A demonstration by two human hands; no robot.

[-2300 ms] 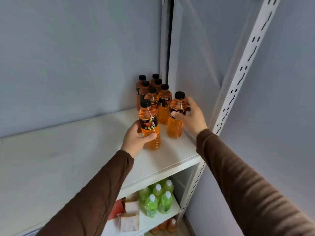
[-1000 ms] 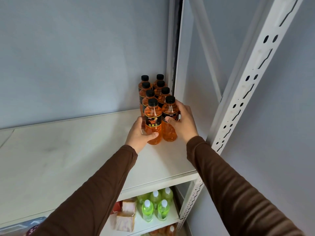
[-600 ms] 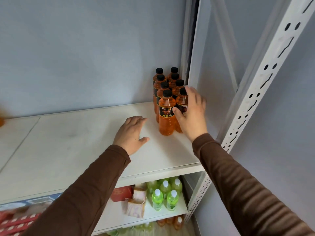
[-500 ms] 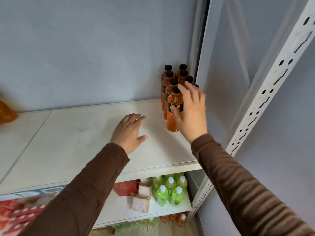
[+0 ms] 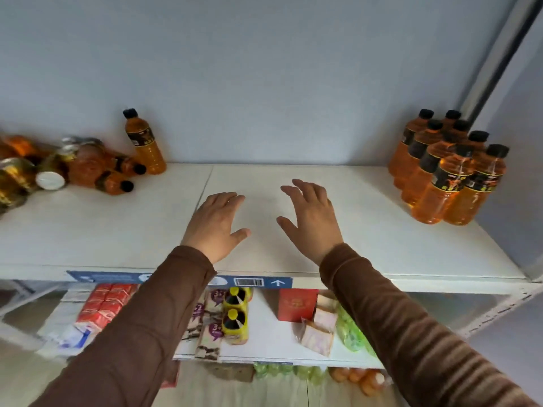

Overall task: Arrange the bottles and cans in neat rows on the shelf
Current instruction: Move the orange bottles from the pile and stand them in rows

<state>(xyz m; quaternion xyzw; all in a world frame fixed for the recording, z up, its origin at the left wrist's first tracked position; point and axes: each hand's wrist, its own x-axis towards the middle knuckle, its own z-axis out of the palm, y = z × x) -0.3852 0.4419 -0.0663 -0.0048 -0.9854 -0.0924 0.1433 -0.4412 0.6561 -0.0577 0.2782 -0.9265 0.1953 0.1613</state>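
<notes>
- Both hands have come off the orange bottles at the right corner and now hover side by side over the bare middle of the top shelf [image 5: 367,259]; view has swung left, bringing an unsorted pile into frame.
- Far left of the shelf: jumbled pile [image 5: 58,168] of cans and orange bottles, most tipped over. Two lying bottles [image 5: 117,177] have their long axes roughly along the shelf, black caps pointing right, toward the hands.
- Just right of the pile, against the wall: one upright orange bottle [image 5: 145,145].
- Left hand [image 5: 216,227]: fingers straight, loosely spread, holding nothing. Nearer hand to the pile; the pile lies left and back of its fingertips.
- Right hand [image 5: 310,221]: fingers spread, relaxed, holding nothing.
- Right end of shelf: arranged bottles [image 5: 446,168] standing upright in two tight rows running back to the wall.
- Lower shelf [image 5: 264,333]: cartons, packets, yellow and green bottles.
- Judgement: next step is fetching from the pile, left hand first.
</notes>
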